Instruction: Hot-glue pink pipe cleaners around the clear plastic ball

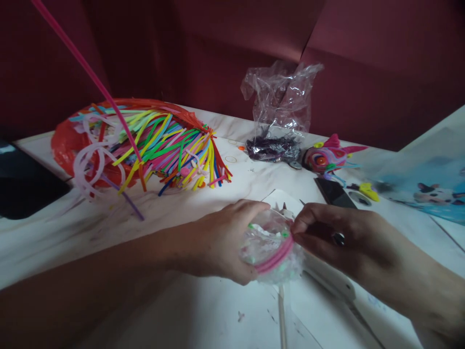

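Observation:
My left hand (221, 242) is wrapped round a clear ball-like thing (267, 240) wrapped in crinkly plastic, with green and white bits inside. A pink strip (276, 257) runs round its lower side. My right hand (334, 240) pinches the pink strip at the ball's right edge, fingers pressed together. A white stick (281, 315) hangs down from under the ball. Both hands hover just above the white table (109, 232).
A red bag of many coloured strips (160, 145) lies at the left, with one long pink strip (87, 72) rising from it. Behind stand a clear plastic bag (279, 97) over dark purple fluff (271, 148), a colourful unicorn-like figure (327, 157), a dark phone (334, 194) and a blue picture sheet (428, 189).

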The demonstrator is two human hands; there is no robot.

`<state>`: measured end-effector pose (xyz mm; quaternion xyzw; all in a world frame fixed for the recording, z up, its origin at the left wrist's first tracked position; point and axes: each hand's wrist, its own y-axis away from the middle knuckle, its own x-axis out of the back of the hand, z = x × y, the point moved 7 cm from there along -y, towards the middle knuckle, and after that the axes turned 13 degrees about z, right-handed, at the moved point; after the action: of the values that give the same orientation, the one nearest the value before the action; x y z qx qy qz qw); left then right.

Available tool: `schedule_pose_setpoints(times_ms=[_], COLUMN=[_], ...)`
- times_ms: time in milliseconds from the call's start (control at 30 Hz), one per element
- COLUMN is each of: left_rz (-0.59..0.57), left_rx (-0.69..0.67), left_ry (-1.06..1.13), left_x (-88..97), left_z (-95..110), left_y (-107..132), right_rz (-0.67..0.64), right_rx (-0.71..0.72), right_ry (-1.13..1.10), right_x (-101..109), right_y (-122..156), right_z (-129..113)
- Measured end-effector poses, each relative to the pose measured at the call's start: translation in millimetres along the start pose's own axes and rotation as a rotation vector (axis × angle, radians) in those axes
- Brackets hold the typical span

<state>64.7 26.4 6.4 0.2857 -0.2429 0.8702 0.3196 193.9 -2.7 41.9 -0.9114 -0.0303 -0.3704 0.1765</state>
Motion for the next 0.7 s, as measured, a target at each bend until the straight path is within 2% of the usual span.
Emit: schedule_pose_setpoints(times_ms=[133,300,533,700], left_rz=[0.025,-0.077,-0.083,-0.141], left_rx=[0.017,0.036,-0.056,0.023], left_ry=[0.005,0.052,0.05,0.018], left_x=[2.9,2.9,5.1,6.1], left_z=[2,8,12,8], left_y=[-1,-2,-2,-1], right_rz=[-0.014,-0.047,-0.237,-0.241], right_rx=[-0.023,-0.033,-0.121,-0.161], right_ry=[0.015,-0.05,-0.234,-0.269], right_x=[1,3,-8,-9], right_y=[0,-3,-3,-4], right_z=[6,10,25,25])
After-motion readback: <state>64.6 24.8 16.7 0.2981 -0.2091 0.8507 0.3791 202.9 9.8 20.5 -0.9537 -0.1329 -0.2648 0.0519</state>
